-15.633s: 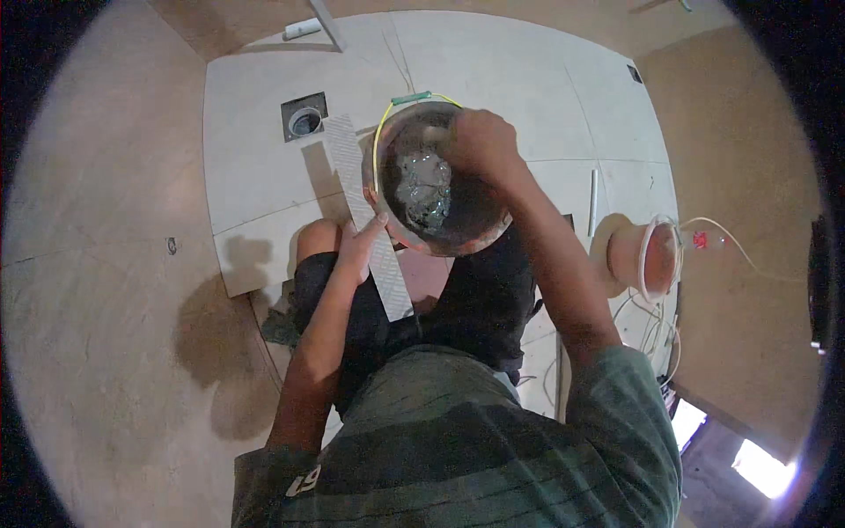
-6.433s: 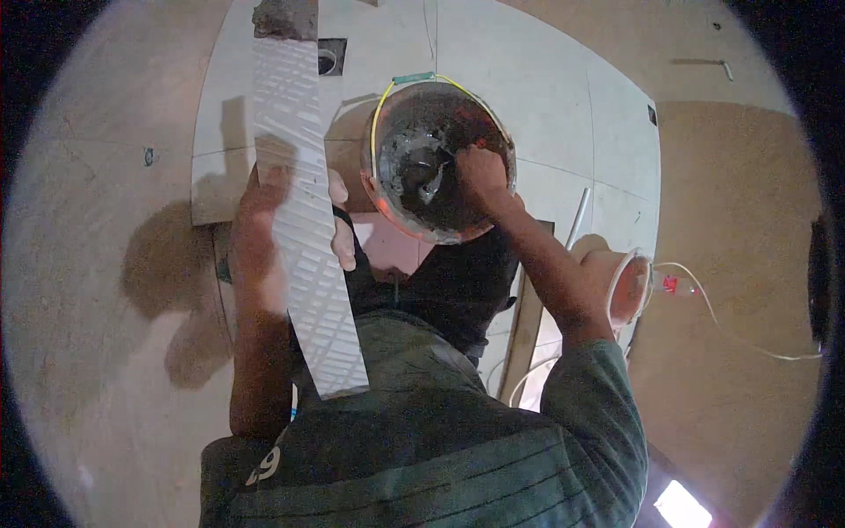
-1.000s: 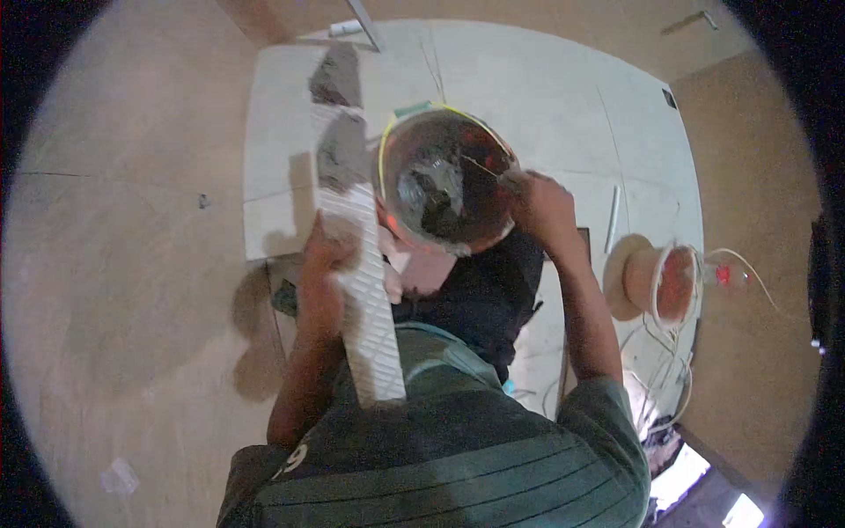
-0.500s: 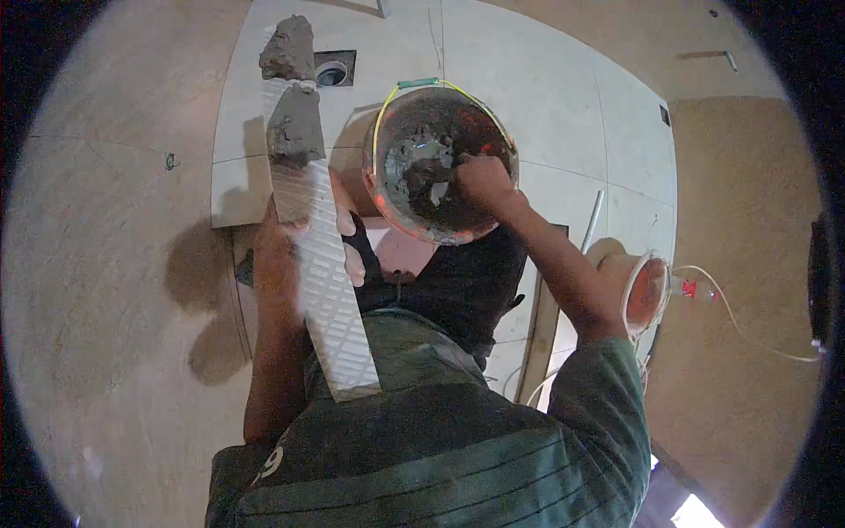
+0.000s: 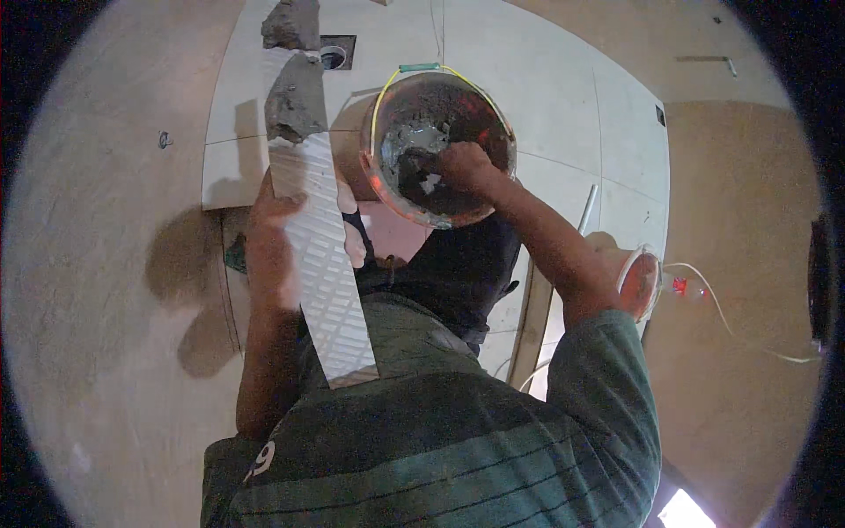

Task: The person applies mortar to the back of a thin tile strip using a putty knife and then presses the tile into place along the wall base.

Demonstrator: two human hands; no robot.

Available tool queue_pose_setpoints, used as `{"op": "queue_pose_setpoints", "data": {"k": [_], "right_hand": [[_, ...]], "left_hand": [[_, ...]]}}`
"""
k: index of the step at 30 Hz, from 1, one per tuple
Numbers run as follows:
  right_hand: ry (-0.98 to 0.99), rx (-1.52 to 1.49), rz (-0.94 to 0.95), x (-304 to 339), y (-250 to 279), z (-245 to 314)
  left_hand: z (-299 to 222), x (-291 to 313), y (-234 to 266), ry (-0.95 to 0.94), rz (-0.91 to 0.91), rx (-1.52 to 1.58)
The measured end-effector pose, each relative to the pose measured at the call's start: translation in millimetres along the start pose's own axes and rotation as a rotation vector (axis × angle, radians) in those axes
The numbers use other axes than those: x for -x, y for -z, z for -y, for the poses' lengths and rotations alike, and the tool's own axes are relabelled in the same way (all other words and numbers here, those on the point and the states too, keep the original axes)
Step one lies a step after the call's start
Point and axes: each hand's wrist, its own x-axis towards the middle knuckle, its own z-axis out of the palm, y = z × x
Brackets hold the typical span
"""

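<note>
My left hand [image 5: 275, 213] grips a long, narrow tile strip [image 5: 330, 264] by its edges, its white ridged back facing up. Two lumps of grey mortar [image 5: 296, 99] cover the strip's far part, with bare ridges showing from there down to my chest. My right hand [image 5: 471, 167] is inside a round bucket [image 5: 377, 187], closed in a fist around the handle of what looks like a trowel [image 5: 421, 164]. Wet mortar coats its blade, and the fist hides the handle. Grey mortar [image 5: 422, 134] lines the bucket, whose yellow wire handle with a green grip leans on the far rim.
Large pale tiles [image 5: 554, 114] cover the floor, with a square drain opening [image 5: 334, 55] beyond the bucket. A smaller bucket [image 5: 640, 283] stands at right, near a thin light rod [image 5: 590, 209] and a pale cord [image 5: 717, 308]. Brown walls rise on both sides.
The view has tilted slightly, so most things sit higher in the picture. My right hand has shifted a little leftward inside the bucket; my left hand still holds the strip.
</note>
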Motion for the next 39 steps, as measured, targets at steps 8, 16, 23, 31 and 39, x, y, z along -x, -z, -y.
{"op": "queue_pose_setpoints", "data": {"k": [8,16,23,31,39], "right_hand": [[-0.013,-0.024,0.126,13,21,11],[0.015,0.081,0.03,25,40,7],[0.023,-0.021,-0.062,8,38,30],[0.143,0.017,-0.078,18,25,17],[0.018,0.054,0.096,-12,30,-18]], "left_hand": [[-2,13,9,0.059,-0.024,-0.004],[2,12,26,-0.069,-0.039,-0.031],[14,4,30,0.085,-0.064,0.081],[-6,5,12,0.067,0.013,0.167],[7,-2,19,0.092,-0.043,0.11]]}}
